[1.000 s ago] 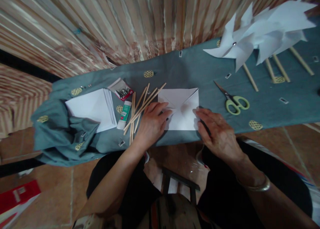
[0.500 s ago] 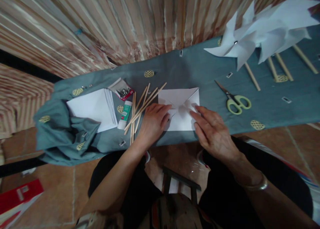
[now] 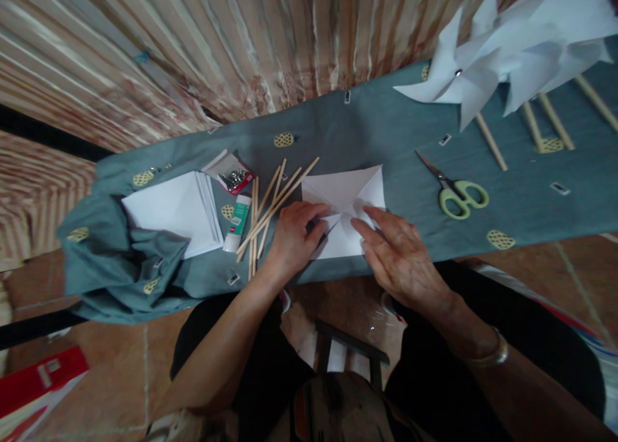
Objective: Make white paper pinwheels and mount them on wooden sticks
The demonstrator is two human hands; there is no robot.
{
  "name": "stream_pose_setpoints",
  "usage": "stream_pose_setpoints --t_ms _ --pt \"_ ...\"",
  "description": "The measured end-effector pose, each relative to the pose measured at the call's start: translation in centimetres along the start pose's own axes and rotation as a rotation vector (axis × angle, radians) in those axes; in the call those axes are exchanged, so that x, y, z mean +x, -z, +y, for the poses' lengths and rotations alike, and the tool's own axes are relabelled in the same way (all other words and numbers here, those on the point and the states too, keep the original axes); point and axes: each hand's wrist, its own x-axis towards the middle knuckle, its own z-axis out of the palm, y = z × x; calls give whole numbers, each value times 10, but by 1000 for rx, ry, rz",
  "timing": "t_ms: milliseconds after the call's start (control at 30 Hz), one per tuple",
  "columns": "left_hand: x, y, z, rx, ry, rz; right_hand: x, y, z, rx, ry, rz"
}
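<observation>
A white square sheet of paper (image 3: 340, 183) with slits running from its corners toward the middle lies in front of me. My left hand (image 3: 298, 233) is at its left side, thumb and index finger closed around a paper flap near the centre. From the right, my right hand (image 3: 403, 252) reaches over the sheet. Its fingers are stretched out and apart, with the fingertips resting on the paper near the middle. Thin wooden sticks (image 3: 270, 213) lie crossed just left of my left hand. Scissors with green handles (image 3: 454, 191) rest right of the paper, blades partly apart.
A glue stick (image 3: 237, 223), an open box of metal fasteners (image 3: 234, 177) and a stack of white paper (image 3: 171, 210) lie to the left. White paper pinwheels (image 3: 526, 46) on sticks lie at the far right. A striped curtain (image 3: 309, 36) hangs behind the cloth-covered table (image 3: 367, 130).
Both hands have shifted slightly left and the sheet has turned a little. My right fingertips have moved inward, toward the paper's middle. The view has tilted slightly.
</observation>
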Motion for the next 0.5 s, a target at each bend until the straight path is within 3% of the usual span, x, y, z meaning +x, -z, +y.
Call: stream_pose_setpoints --t_ms 333,500 --pt "3 -5 0 -158 73 70 4 -6 -4 -17 -11 -48" --pt "5 -6 2 -11 26 44 4 -6 -4 -15 -2 -31"
